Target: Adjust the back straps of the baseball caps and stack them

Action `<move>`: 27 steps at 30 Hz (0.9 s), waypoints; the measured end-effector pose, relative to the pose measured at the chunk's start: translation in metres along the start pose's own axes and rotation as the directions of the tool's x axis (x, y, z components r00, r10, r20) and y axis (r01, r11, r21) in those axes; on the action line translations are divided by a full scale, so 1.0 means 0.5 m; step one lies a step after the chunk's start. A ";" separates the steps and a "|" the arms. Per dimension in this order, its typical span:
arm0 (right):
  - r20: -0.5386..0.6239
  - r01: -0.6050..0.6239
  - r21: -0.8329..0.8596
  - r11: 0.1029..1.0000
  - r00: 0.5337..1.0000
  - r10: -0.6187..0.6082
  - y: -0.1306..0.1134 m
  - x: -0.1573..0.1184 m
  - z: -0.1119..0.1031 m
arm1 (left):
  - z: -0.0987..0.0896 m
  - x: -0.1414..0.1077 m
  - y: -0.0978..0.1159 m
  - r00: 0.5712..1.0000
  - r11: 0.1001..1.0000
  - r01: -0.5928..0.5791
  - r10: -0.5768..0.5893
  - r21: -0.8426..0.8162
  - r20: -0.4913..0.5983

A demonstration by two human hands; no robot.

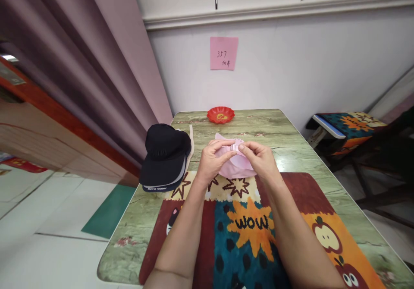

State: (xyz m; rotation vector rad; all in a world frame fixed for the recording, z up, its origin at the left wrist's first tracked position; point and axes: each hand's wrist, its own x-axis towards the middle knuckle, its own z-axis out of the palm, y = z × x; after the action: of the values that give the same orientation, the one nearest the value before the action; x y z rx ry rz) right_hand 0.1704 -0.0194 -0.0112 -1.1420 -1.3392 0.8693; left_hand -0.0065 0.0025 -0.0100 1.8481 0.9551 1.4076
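Both of my hands are at a pale pink cap [233, 168] over the far edge of the printed mat. A small square metal buckle [233, 147] on its strap sits between the thumb and fingers of my left hand [213, 157], which is closed in a pinch. My right hand [260, 157] is also closed, thumb and forefinger pressed on the strap just right of the buckle. My fingers hide part of the strap. Left of my hands lies a stack of caps, a black cap [164, 149] on top, its brim toward me.
A red scalloped dish [221, 115] stands at the back of the green wood-patterned table [300, 157]. The colourful mat [223, 233] lies under my forearms. On the wall hangs a pink note [224, 53]. A curtain [106, 43] is at the left, a stool [346, 123] at the right.
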 end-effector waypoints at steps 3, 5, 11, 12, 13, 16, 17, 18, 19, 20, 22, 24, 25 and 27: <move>0.009 0.010 -0.011 1.000 1.000 -0.009 0.000 0.001 -0.002 | -0.003 0.000 0.001 1.000 1.000 0.000 0.000 0.006 0.012; 0.014 0.016 -0.016 1.000 1.000 -0.016 -0.001 0.001 -0.002 | -0.004 -0.001 0.001 1.000 1.000 0.002 -0.002 0.011 0.009; 0.020 0.030 -0.036 0.999 0.999 -0.029 0.002 0.001 -0.001 | -0.004 0.000 0.000 1.000 0.999 0.005 -0.006 0.048 0.020; 0.021 0.033 -0.044 0.998 0.999 -0.032 0.004 0.001 0.000 | -0.004 0.000 -0.001 1.000 0.998 0.002 -0.004 0.065 0.026; 0.016 0.036 -0.058 0.998 0.999 -0.036 0.006 0.000 0.001 | -0.004 0.000 -0.002 1.000 0.997 0.000 -0.003 0.078 0.031; -0.011 0.046 -0.093 0.995 0.999 -0.048 0.013 0.000 0.006 | -0.004 -0.001 -0.002 1.000 0.996 0.016 -0.018 0.084 0.024; -0.019 0.050 -0.091 0.995 0.998 -0.052 0.014 0.000 0.008 | -0.004 -0.001 -0.001 0.999 0.997 0.028 -0.029 0.074 0.015; -0.021 0.051 -0.083 0.995 0.998 -0.053 0.014 0.000 0.009 | -0.004 -0.001 -0.001 0.999 0.997 0.039 -0.040 0.063 0.007; -0.021 0.050 -0.073 0.996 0.998 -0.052 0.014 0.000 0.011 | -0.004 -0.001 0.000 0.999 0.997 0.049 -0.050 0.054 0.002; -0.019 0.047 -0.062 0.997 0.999 -0.049 0.014 0.000 0.012 | -0.004 -0.002 0.000 0.998 0.997 0.056 -0.056 0.050 -0.001; -0.016 0.040 -0.043 0.998 0.999 -0.041 0.015 0.001 0.013 | -0.002 -0.002 -0.003 0.998 0.997 0.060 -0.060 0.053 -0.002; -0.014 0.035 -0.025 0.999 0.999 -0.036 0.019 0.003 0.014 | 0.003 -0.002 -0.011 0.998 0.996 0.063 -0.063 0.057 -0.006; -0.015 0.031 -0.017 0.999 0.999 -0.031 0.023 0.004 0.015 | 0.006 -0.002 -0.018 0.998 0.997 0.066 -0.066 0.051 -0.011; -0.027 0.007 -0.012 1.000 1.000 -0.008 0.038 0.008 0.019 | 0.013 -0.003 -0.035 0.997 0.997 0.075 -0.074 0.025 -0.022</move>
State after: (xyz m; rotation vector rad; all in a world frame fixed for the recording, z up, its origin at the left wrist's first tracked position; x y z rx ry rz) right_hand 0.1642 -0.0093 -0.0292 -1.1539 -1.3275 0.8384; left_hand -0.0035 0.0104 -0.0268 1.8013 1.0463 1.3779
